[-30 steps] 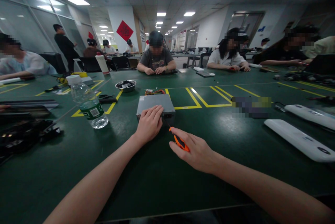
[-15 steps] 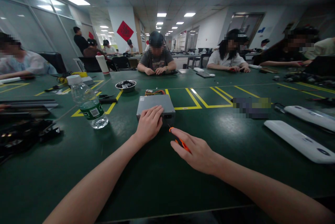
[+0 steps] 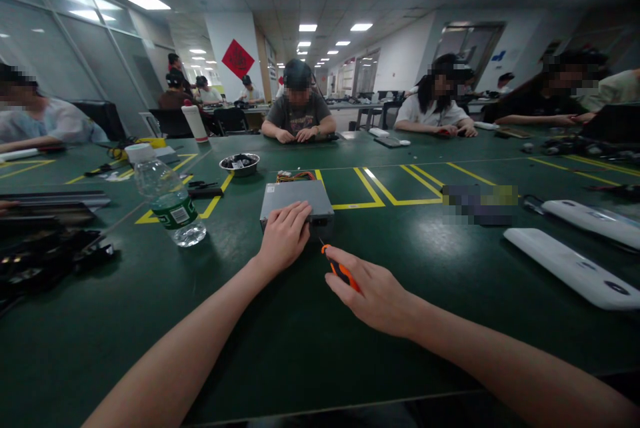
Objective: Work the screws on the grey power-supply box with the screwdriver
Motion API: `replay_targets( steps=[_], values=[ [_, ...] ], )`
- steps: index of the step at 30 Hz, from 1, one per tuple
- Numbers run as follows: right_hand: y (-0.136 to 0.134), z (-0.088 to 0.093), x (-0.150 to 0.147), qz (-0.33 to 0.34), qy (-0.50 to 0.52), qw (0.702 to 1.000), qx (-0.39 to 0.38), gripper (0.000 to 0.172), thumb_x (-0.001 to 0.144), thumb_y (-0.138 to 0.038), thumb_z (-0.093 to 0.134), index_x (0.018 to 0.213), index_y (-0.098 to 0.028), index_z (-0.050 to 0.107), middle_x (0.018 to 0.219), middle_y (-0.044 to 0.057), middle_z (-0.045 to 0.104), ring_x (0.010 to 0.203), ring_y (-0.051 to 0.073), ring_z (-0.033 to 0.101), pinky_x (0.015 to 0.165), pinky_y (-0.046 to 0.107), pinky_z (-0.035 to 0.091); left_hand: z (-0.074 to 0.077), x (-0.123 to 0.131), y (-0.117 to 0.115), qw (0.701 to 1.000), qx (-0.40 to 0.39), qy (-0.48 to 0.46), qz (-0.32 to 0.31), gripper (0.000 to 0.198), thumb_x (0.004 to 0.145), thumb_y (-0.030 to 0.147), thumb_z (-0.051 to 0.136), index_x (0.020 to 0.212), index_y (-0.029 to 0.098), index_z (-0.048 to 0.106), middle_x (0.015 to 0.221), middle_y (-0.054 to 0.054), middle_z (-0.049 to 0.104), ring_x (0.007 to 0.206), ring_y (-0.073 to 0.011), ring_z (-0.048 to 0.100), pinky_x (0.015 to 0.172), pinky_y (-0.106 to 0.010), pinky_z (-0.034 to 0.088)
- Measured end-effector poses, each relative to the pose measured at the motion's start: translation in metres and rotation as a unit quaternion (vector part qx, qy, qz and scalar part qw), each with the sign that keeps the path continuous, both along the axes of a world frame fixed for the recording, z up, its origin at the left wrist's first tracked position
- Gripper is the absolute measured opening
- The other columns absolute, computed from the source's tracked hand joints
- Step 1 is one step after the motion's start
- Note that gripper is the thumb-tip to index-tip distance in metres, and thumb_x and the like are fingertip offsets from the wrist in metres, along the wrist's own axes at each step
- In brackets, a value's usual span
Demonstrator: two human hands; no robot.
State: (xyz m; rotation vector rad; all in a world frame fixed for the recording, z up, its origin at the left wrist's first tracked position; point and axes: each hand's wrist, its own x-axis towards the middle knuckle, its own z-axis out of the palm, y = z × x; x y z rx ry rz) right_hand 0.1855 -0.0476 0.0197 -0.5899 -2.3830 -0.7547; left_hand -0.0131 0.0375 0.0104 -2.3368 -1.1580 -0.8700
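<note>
A grey metal computer power supply (image 3: 295, 193) lies on the green table in front of me, its coloured cables (image 3: 296, 177) at the far side. My left hand (image 3: 286, 235) holds it from above, fingers over the top and palm against the near edge, covering part of the front face. In my right hand (image 3: 373, 291) is a screwdriver (image 3: 344, 275) with an orange and black handle. Its thin shaft points up and left at the lower front face, below the black socket (image 3: 320, 221). Whether the tip sits in a screw, I cannot tell.
A clear water bottle (image 3: 173, 205) stands to the left, with a metal bowl (image 3: 239, 163) of small parts behind it. Dark parts (image 3: 47, 255) lie at far left. White casings (image 3: 570, 265) lie at right. Several people sit around the table, one person (image 3: 299, 108) opposite.
My right hand has shifted very slightly left, and the screwdriver handle has turned a little, showing more black. My left hand and the power supply keep their place.
</note>
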Motion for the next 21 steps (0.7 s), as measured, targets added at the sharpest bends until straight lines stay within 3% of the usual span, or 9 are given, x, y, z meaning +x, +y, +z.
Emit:
replay_targets(
  steps=[7, 12, 15, 18, 21],
  values=[
    [0.0059, 0.0039, 0.0062, -0.006, 0.035, 0.999, 0.018, 0.013, 0.085, -0.022, 0.051, 0.096, -0.015, 0.049, 0.106, 0.015, 0.062, 0.101, 0.019, 0.059, 0.072, 0.024, 0.052, -0.0005, 0.0010, 0.0004, 1.000, -0.001, -0.009, -0.005, 0.035, 0.085, 0.019, 0.041, 0.120, 0.016, 0.048, 0.125, -0.009, 0.054, 0.115, -0.0215, 0.048, 0.091, -0.038, 0.036],
    [0.0023, 0.0021, 0.0027, -0.017, 0.005, 1.000, -0.003, 0.019, 0.084, -0.018, 0.049, 0.103, -0.016, 0.049, 0.117, 0.019, 0.054, 0.115, 0.026, 0.050, 0.082, 0.034, 0.050, -0.0005, 0.0010, 0.0003, 1.000, -0.001, -0.009, -0.004, 0.034, 0.086, 0.020, 0.040, 0.120, 0.017, 0.048, 0.125, -0.009, 0.054, 0.116, -0.0215, 0.048, 0.092, -0.038, 0.036],
    [0.0001, -0.0011, 0.0013, -0.017, -0.009, 1.000, -0.003, 0.023, 0.085, -0.014, 0.046, 0.108, -0.015, 0.047, 0.118, 0.020, 0.053, 0.115, 0.025, 0.050, 0.078, 0.030, 0.051, -0.0008, 0.0007, 0.0002, 1.000, -0.002, -0.005, -0.004, 0.035, 0.087, 0.021, 0.040, 0.120, 0.017, 0.048, 0.126, -0.008, 0.054, 0.116, -0.0214, 0.048, 0.091, -0.038, 0.036],
    [0.0012, 0.0001, 0.0029, -0.009, 0.000, 1.000, 0.006, 0.019, 0.085, -0.013, 0.046, 0.105, -0.014, 0.048, 0.111, 0.018, 0.058, 0.107, 0.022, 0.056, 0.072, 0.025, 0.052, -0.0011, 0.0004, 0.0006, 1.000, -0.002, -0.006, -0.004, 0.035, 0.086, 0.020, 0.041, 0.120, 0.017, 0.048, 0.125, -0.009, 0.054, 0.116, -0.0217, 0.048, 0.091, -0.039, 0.036],
    [0.0040, 0.0046, 0.0057, -0.016, 0.033, 0.999, 0.012, 0.016, 0.085, -0.021, 0.050, 0.100, -0.013, 0.050, 0.102, 0.016, 0.063, 0.086, 0.018, 0.064, 0.064, 0.023, 0.052, -0.0014, 0.0004, 0.0009, 1.000, -0.003, -0.007, -0.003, 0.035, 0.086, 0.020, 0.041, 0.120, 0.017, 0.049, 0.125, -0.009, 0.054, 0.116, -0.0224, 0.048, 0.091, -0.039, 0.036]
  ],
)
